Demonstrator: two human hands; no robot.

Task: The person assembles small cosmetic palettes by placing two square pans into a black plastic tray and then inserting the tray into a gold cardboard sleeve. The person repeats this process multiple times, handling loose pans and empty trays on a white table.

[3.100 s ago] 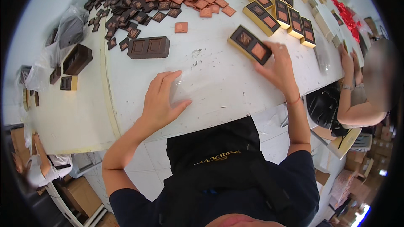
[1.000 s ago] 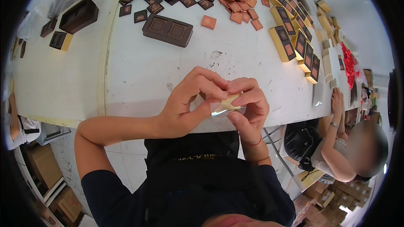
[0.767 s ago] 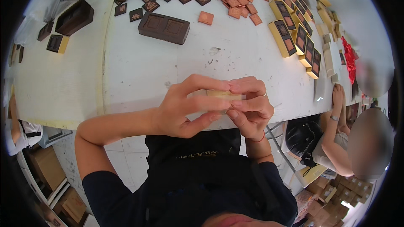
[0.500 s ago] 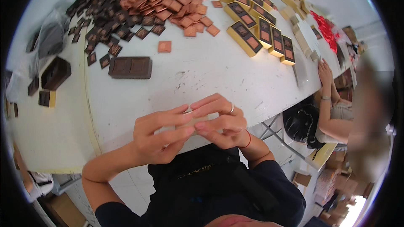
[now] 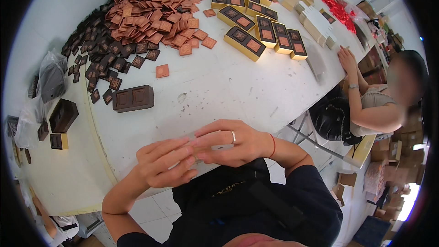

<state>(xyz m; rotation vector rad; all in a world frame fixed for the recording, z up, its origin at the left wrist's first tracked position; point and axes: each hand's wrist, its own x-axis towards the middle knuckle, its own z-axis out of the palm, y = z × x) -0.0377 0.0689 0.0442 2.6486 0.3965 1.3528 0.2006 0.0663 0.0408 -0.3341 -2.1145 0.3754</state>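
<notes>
Both my hands meet over the near edge of the white table (image 5: 206, 92), fingertips together. My left hand (image 5: 165, 162) is closed, its fingers bent toward those of my right hand (image 5: 231, 142), which wears a ring and a red cord bracelet. Between the fingertips is something small and pale, mostly hidden, and its kind cannot be told. Beyond my hands sits a dark brown tray (image 5: 132, 99) with two square recesses. Behind that tray lies a single copper-coloured square (image 5: 162, 71), apart from the heap of copper squares (image 5: 148, 20) and the heap of dark brown squares (image 5: 103, 57).
Gold-edged boxes (image 5: 244, 43), each showing a dark and a copper square, stand at the far right. Dark trays (image 5: 64, 115), a small gold-sided box (image 5: 59, 141) and a plastic bag (image 5: 52, 75) lie left. A seated person (image 5: 377, 105) rests their hands on the table's right edge.
The view has turned, so the table's things appear shifted. My hands remain together; the pale thing between them showed more before and is now largely covered by fingers.
</notes>
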